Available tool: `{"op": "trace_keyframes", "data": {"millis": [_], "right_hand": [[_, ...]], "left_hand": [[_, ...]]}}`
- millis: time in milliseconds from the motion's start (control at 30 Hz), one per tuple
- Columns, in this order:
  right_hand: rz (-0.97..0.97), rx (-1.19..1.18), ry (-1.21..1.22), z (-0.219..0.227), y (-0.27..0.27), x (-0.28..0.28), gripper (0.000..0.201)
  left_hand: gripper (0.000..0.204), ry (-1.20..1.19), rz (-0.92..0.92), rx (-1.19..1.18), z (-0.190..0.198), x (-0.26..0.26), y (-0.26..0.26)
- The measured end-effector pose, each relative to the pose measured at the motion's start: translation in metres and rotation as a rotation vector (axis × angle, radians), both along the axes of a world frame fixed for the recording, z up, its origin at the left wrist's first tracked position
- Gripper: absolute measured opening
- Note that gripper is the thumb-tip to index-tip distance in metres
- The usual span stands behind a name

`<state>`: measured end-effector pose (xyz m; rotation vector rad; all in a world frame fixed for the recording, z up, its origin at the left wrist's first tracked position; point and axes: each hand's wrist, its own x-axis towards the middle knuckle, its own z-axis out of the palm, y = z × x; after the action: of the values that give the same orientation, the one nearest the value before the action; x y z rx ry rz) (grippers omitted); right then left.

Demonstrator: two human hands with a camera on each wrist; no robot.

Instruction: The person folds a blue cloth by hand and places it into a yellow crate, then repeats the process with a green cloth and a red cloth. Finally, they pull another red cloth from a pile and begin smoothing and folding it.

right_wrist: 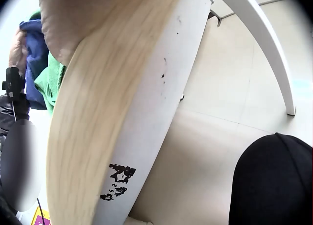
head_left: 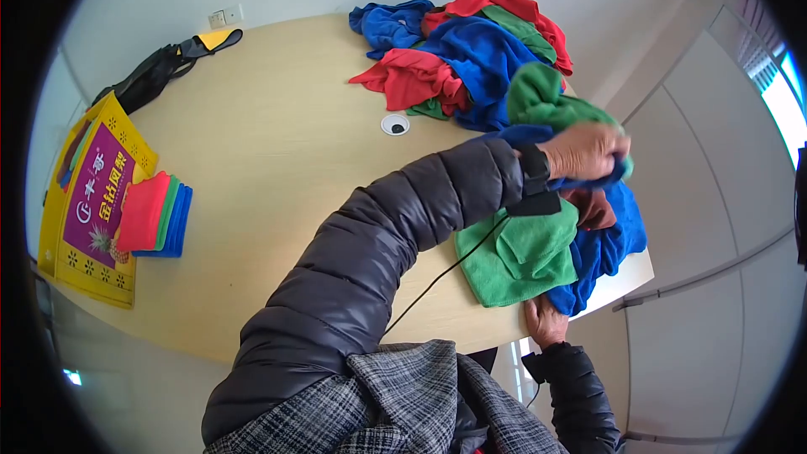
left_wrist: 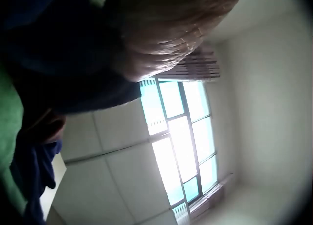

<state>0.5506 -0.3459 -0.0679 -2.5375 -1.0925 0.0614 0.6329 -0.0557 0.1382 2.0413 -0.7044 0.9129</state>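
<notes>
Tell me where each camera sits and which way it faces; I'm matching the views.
Head: looks down at the table, both sleeves, left hand gripping a blue cloth.
Left wrist: under the hand, faces up to a window; palm shows.
Right wrist: beside the table edge, faces floorward; right hand shows.
Shared: green cloth, head and right wrist.

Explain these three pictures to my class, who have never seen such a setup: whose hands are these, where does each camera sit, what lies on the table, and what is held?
No machine here: a person wears three cameras. The head view looks down on a wooden table. The left hand grips a blue cloth in a pile of cloths. The right hand rests at the table's near edge, touching a green cloth. Folded cloths lie on a yellow bag. The left wrist view shows the hand close up and a window; the right wrist view shows the table's edge.
</notes>
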Motion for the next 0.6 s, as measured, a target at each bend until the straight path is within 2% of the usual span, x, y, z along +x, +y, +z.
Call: {"op": "trace_keyframes", "data": {"millis": [33,67,133,200,267,300,333,400,467,600], "right_hand": [[0.0,-0.001,0.001,0.0,0.001,-0.001,0.063],[0.002,-0.004,0.015,0.001,0.002,-0.003,0.062],[0.003,-0.006,0.044,0.005,0.003,-0.001,0.06],[0.006,0.0,0.054,0.007,0.005,0.001,0.06],[0.019,-0.001,0.073,0.008,0.004,0.001,0.061],[0.008,-0.001,0.088,0.008,0.003,0.001,0.061],[0.006,-0.007,0.103,0.009,0.003,0.001,0.062],[0.004,-0.019,0.124,0.01,0.005,0.004,0.063],[-0.003,0.004,0.118,0.005,0.006,0.006,0.063],[-0.022,0.033,0.137,0.004,0.007,0.007,0.064]], "left_hand": [[0.015,0.216,-0.108,0.125,-0.014,0.006,0.001],[0.015,0.216,-0.11,0.125,-0.022,0.008,0.006],[0.019,0.186,-0.327,0.144,-0.029,-0.001,0.026],[0.023,0.284,-0.223,-0.074,-0.011,-0.01,0.07],[0.025,0.132,0.203,-0.076,-0.023,0.009,0.138],[0.031,0.14,0.369,-0.056,-0.036,0.014,0.178],[0.058,0.082,0.568,0.111,-0.052,0.017,0.218],[0.089,0.504,0.946,0.273,-0.094,0.015,0.263],[0.105,0.642,1.152,0.523,-0.142,0.012,0.283],[0.091,0.612,1.173,0.404,-0.197,0.042,0.309]]}}
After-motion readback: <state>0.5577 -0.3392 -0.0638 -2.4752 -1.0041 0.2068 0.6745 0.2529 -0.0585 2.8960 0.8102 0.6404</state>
